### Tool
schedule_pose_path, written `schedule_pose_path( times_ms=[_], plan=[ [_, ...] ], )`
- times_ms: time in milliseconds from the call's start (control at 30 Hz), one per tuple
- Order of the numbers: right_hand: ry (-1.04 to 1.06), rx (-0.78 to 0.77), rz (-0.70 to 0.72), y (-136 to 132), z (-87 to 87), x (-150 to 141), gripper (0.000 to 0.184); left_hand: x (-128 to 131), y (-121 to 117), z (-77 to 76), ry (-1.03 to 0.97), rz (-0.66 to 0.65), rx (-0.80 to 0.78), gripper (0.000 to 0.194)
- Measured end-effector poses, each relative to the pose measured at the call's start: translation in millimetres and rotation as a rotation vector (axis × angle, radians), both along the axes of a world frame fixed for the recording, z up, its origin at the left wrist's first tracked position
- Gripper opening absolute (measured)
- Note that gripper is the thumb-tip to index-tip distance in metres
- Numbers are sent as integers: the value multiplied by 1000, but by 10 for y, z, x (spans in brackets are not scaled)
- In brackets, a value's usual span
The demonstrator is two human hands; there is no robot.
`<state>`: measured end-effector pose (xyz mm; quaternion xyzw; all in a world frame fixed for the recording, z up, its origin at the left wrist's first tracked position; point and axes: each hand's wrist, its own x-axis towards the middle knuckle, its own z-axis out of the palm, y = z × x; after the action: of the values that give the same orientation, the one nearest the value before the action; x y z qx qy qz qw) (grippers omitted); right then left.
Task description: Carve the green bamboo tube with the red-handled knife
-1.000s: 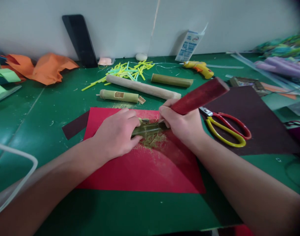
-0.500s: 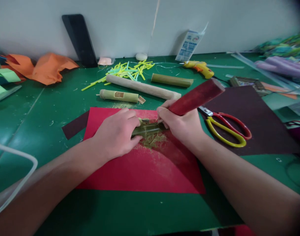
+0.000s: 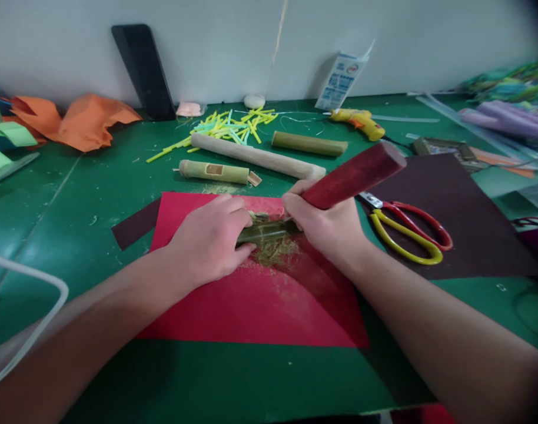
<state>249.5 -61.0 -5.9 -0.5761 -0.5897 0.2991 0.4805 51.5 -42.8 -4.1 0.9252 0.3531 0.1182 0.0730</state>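
Observation:
My left hand [image 3: 211, 238] is closed around the left part of a green bamboo tube [image 3: 269, 232], which lies across a red sheet [image 3: 233, 309]. In my right hand [image 3: 333, 229] is a tool with a thick, round red handle [image 3: 357, 175], its butt tilted up to the right. The tool's working end is low at the tube's right part, mostly hidden by my fingers, so its kind cannot be told. Fine bamboo shavings [image 3: 275, 254] lie around the tube. Just right of my right hand lie scissors [image 3: 405, 229] with one red and one yellow handle loop.
Behind the sheet lie a cut bamboo piece [image 3: 225, 172], a pale wooden stick [image 3: 255, 156] and another bamboo tube [image 3: 308, 143]. Farther back are yellow straw pieces [image 3: 225, 126], a yellow glue gun [image 3: 359, 123] and a leaning black phone [image 3: 143, 70]. Dark card [image 3: 463, 235] sits right.

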Motion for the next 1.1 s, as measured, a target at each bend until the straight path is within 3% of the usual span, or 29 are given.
schedule_pose_path(
  times_ms=[567,800,1100],
  plan=[
    [10,13,9,-4,1,-17,26,7,3,-6,0,5,10,15],
    [62,4,108,-59,-6,-191,21,10,-7,-25,-9,3,18,13],
    [95,-24,54,-41,-21,-270,21,22,14,-20,-9,-6,-25,14]
  ],
)
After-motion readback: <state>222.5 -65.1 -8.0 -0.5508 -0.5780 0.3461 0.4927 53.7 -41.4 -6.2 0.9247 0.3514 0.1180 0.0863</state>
